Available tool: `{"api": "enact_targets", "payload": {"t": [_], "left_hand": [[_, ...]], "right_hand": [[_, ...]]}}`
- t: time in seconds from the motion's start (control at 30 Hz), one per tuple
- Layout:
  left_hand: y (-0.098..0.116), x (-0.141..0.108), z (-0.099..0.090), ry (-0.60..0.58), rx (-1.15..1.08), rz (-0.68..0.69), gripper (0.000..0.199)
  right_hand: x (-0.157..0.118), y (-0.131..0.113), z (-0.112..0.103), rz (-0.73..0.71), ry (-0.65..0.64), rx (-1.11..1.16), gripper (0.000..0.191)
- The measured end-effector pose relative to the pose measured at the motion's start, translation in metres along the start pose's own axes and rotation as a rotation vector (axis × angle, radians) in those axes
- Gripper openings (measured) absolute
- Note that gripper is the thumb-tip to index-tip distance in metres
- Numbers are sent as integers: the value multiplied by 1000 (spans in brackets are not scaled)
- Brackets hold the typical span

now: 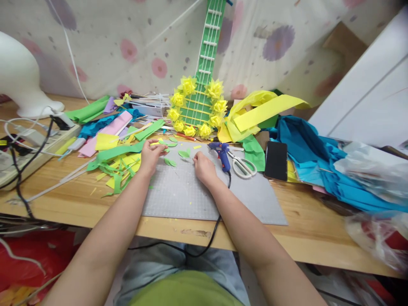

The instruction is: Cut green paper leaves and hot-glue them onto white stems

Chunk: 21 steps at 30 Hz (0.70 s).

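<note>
My left hand is over the left part of the grey cutting mat, its fingers stretched out and apart beside several green paper leaves. Whether its fingertips touch a leaf I cannot tell. To the right, my right hand has its fingers drawn together in a pinch low over the mat; what is in them, if anything, is too small to name. Another green leaf lies between the hands. A blue glue gun rests just beyond my right hand, next to white-handled scissors.
A green paper guitar edged with yellow paper flowers leans at the back. Paper scraps heap at left, near a power strip. A phone and blue crepe paper lie at right. The glue gun's black cord hangs over the table edge.
</note>
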<state>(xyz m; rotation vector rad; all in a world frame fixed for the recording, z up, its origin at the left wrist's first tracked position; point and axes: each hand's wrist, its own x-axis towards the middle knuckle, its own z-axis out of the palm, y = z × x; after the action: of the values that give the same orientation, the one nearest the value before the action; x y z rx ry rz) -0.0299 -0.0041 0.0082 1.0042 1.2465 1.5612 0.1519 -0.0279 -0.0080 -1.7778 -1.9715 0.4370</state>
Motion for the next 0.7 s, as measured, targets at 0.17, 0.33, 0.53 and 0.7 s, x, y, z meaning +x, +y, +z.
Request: {"api": "enact_targets", "payload": {"t": [0.17, 0.33, 0.53, 0.7], "left_hand": [[-5, -4, 2, -134, 122, 50, 51], [-12, -5, 5, -231, 145, 16, 69], [-20, -6, 9, -279, 232, 132, 69], [-20, -11, 13, -292, 320, 217, 69]], "right_hand": [[1, 1, -1, 3, 100, 182, 9], [2, 4, -1, -68, 234, 346, 8], [0, -1, 2, -148, 265, 465, 12], [2, -2, 9, -39, 175, 591, 20]]}}
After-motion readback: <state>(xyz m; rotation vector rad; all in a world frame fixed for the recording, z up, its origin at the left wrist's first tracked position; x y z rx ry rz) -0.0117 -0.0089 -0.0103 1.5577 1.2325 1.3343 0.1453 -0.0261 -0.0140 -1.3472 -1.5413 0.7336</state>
